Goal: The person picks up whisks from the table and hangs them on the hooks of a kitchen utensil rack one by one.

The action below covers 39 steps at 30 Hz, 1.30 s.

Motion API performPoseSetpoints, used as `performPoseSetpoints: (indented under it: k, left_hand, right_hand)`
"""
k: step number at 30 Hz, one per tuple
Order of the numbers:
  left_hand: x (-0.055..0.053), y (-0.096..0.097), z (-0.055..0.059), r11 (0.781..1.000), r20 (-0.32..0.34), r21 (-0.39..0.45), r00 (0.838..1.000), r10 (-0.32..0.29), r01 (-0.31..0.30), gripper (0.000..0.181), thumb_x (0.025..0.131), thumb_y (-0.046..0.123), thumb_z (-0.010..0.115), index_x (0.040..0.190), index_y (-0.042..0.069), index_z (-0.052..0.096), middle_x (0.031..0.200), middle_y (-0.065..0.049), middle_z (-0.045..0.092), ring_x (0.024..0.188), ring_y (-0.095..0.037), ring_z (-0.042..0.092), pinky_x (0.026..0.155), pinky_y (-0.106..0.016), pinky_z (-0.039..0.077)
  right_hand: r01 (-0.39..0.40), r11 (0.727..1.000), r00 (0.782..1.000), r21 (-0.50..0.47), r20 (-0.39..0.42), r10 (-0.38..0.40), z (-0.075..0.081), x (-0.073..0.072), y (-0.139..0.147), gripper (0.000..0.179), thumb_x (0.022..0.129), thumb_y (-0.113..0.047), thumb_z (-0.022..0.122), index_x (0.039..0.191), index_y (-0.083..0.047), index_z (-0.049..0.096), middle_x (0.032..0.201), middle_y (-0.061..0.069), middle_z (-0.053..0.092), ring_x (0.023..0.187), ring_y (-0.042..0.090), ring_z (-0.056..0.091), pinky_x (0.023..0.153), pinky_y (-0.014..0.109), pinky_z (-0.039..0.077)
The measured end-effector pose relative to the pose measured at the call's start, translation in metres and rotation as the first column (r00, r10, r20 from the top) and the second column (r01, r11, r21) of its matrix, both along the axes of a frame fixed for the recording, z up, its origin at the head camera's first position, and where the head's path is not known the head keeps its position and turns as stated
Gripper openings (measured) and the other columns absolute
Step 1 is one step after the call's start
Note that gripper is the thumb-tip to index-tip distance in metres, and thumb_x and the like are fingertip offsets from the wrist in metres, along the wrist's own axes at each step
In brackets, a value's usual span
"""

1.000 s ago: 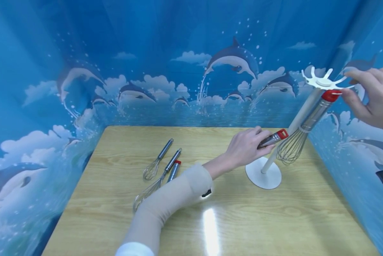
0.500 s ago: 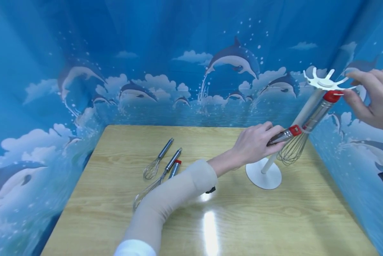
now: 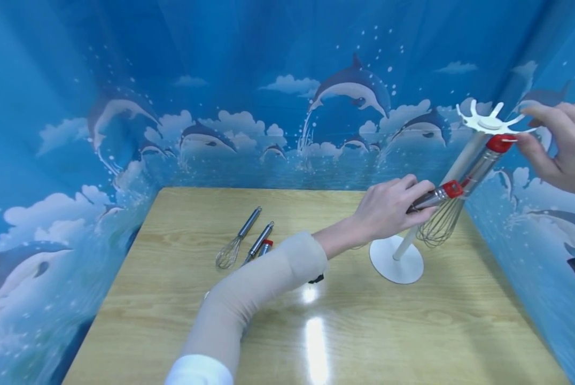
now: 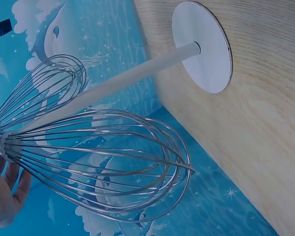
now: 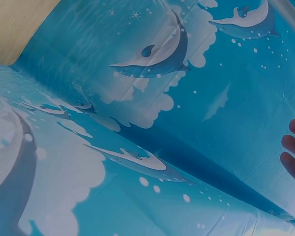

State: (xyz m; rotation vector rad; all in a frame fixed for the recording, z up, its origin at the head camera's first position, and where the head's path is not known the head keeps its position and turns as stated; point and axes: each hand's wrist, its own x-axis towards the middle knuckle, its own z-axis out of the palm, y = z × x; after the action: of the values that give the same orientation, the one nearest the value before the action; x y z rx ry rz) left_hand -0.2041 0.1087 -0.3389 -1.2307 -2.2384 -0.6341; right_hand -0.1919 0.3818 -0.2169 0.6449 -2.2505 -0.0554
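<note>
The left hand (image 3: 390,203) is gripping the held whisk (image 3: 434,199) by its metal handle, fingers clamped round the shaft. The red end cap (image 3: 453,189) is pointing right, toward the hanging whisk (image 3: 480,166). The held whisk is staying off the table (image 3: 162,310), just left of the white stand (image 3: 460,163); its wire balloon (image 4: 160,161) is showing in the left wrist view.

The right hand (image 3: 568,147) is pinching the tips of the stand's arms between thumb and forefinger, beside the cap of the hanging whisk; pinch force cannot be told.

Handling notes: the held whisk is likely carrying most of its weight in the handle, though light overall. The handle is looking rigid and smooth, so possibly slippery; the wires are looking springy and liable to bend or snag. Hold the handle near its middle, leaving the cap's opening exposed. Avoid lifting by the wires.

At left, three whisks are lying on the table, two partly hidden by the sleeve (image 3: 263,294).
</note>
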Motion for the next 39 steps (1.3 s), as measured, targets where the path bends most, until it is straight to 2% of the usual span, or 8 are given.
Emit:
performPoseSetpoints:
  k: [7,16,24,39]
  left_hand:
    - [0.000,0.000,0.005,1.000,0.003,-0.008,1.000,-0.001,0.001,0.030,0.106,0.041,0.061,0.128,0.023,0.068,0.101,0.005,0.066,0.071,-0.004,0.054,0.058,-0.017,0.039]
    - [0.000,0.002,0.014,1.000,-0.031,-0.019,0.999,0.008,-0.009,0.031,0.106,0.041,0.061,0.130,0.023,0.069,0.100,0.007,0.065,0.070,-0.003,0.051,0.057,-0.017,0.037]
    - [-0.001,0.001,0.025,0.999,-0.055,-0.020,0.998,0.033,-0.034,0.031,0.106,0.041,0.060,0.129,0.023,0.069,0.100,0.008,0.064,0.069,-0.002,0.050,0.057,-0.016,0.038]
    - [-0.005,-0.003,0.044,0.999,-0.093,-0.017,0.995,0.041,-0.042,0.030,0.106,0.041,0.059,0.126,0.022,0.070,0.098,0.007,0.064,0.070,-0.003,0.050,0.057,-0.017,0.038]
  right_hand:
    - [0.011,1.000,1.000,0.002,0.006,-0.011,0.000,0.001,0.000,0.093,0.109,-0.067,0.019,0.132,0.014,0.057,0.101,0.039,0.062,0.084,0.052,0.051,0.075,0.059,0.040]
    - [-0.004,1.000,1.000,0.003,0.009,0.004,0.000,0.000,0.001,0.090,0.110,-0.066,0.021,0.133,0.013,0.057,0.102,0.038,0.064,0.081,0.050,0.052,0.074,0.058,0.042]
    - [0.009,1.000,1.000,0.000,0.022,-0.009,0.000,0.000,0.001,0.090,0.109,-0.067,0.020,0.134,0.012,0.056,0.102,0.038,0.063,0.082,0.051,0.052,0.075,0.058,0.041]
    - [0.028,1.000,0.999,-0.011,0.028,-0.027,-0.001,0.003,-0.001,0.091,0.109,-0.067,0.019,0.135,0.012,0.056,0.103,0.039,0.062,0.085,0.051,0.052,0.076,0.058,0.039]
